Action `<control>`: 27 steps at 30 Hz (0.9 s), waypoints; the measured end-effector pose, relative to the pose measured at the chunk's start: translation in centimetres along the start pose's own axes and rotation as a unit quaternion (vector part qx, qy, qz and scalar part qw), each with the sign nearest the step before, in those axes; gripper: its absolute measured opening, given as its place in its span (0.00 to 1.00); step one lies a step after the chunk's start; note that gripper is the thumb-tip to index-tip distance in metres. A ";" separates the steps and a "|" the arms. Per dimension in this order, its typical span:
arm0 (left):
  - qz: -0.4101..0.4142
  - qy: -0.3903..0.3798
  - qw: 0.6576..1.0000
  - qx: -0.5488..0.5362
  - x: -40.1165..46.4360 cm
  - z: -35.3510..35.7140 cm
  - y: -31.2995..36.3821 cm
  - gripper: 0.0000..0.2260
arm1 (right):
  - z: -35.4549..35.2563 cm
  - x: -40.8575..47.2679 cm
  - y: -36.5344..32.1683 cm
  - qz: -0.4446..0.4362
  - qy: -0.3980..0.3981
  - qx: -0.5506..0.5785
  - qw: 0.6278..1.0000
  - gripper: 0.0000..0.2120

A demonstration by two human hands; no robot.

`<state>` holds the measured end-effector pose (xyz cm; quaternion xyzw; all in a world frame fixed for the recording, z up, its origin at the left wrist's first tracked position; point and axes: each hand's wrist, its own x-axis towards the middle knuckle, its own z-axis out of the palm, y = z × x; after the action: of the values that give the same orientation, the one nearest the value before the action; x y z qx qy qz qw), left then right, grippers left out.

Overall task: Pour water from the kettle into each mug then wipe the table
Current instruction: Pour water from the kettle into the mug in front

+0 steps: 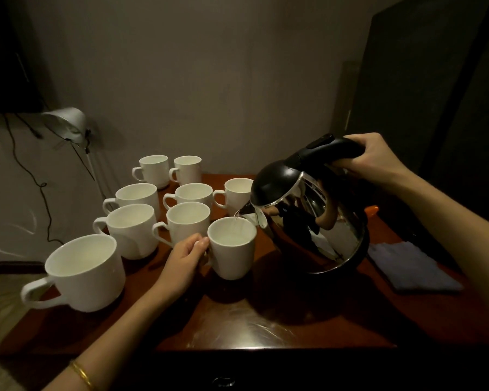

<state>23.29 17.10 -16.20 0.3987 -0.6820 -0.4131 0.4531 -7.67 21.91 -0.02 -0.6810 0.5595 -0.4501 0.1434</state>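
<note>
A shiny steel kettle (316,218) with a black lid and handle is tilted to the left above the table. My right hand (376,159) grips its handle. A thin stream of water runs from the spout into a white mug (232,249) at the table's middle. My left hand (187,256) holds that mug by its handle. Some water shows inside it. Several other white mugs (130,230) stand in rows to the left and behind, and a large one (85,270) sits nearest at the front left.
A folded grey-blue cloth (412,266) lies on the dark wooden table (266,328) at the right. Something orange (371,210) peeks out behind the kettle. A desk lamp (68,125) and dangling cables stand off the table's left, against the wall.
</note>
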 end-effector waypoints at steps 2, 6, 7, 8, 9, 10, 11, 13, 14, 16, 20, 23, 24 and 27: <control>-0.001 0.000 1.000 0.002 0.0 0.0 0.0 0.13 | -0.1 0.0 0.0 0.000 -0.003 0.002 1.000 0.08; -0.019 -0.007 1.000 -0.019 -0.1 0.0 0.2 0.14 | -0.1 0.0 0.1 0.002 -0.001 0.001 1.000 0.08; -0.027 -0.010 0.999 -0.028 -0.1 0.0 0.3 0.14 | -0.1 0.0 0.1 0.002 0.000 0.001 1.000 0.08; -0.035 -0.013 0.999 -0.035 -0.1 0.0 0.5 0.14 | -0.1 0.0 0.1 0.001 0.001 0.002 1.000 0.08; -0.046 -0.013 0.998 -0.042 -0.1 0.0 0.5 0.15 | -0.1 0.0 0.2 0.000 0.000 0.003 1.000 0.08; -0.058 -0.014 0.997 -0.049 -0.2 0.0 0.7 0.15 | -0.1 0.0 0.2 0.000 -0.002 0.004 1.000 0.08; -0.072 -0.015 0.995 -0.061 -0.2 0.0 0.8 0.14 | -0.1 0.0 0.2 0.001 -0.003 0.004 1.000 0.08; -0.097 -0.019 0.990 -0.098 -0.2 -0.1 1.0 0.13 | -0.2 0.1 0.3 0.000 -0.002 -0.001 1.000 0.08; -0.106 -0.019 0.988 -0.113 -0.2 -0.1 1.2 0.12 | -0.2 0.1 0.4 -0.001 -0.001 -0.002 1.000 0.08; -0.116 -0.019 0.984 -0.133 -0.2 -0.1 1.3 0.12 | -0.2 0.1 0.4 -0.002 0.000 -0.004 1.000 0.07; -0.114 -0.025 0.980 -0.162 -0.2 0.0 1.1 0.16 | -0.2 0.0 0.3 -0.007 0.000 -0.003 1.000 0.07; -0.126 -0.022 0.978 -0.167 -0.1 0.0 1.1 0.17 | -0.2 0.0 0.4 -0.009 0.002 -0.004 1.000 0.07; -0.128 -0.021 0.976 -0.172 -0.1 0.0 1.1 0.17 | -0.2 0.1 0.4 -0.006 0.001 -0.004 1.000 0.07; -0.140 -0.013 0.974 -0.175 -0.2 0.0 1.1 0.13 | -0.2 0.2 0.5 0.001 -0.004 -0.002 1.000 0.07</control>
<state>23.16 17.66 -15.20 0.3992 -0.5423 -0.5907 0.4447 -8.13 21.65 -0.17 -0.6827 0.5601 -0.4463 0.1450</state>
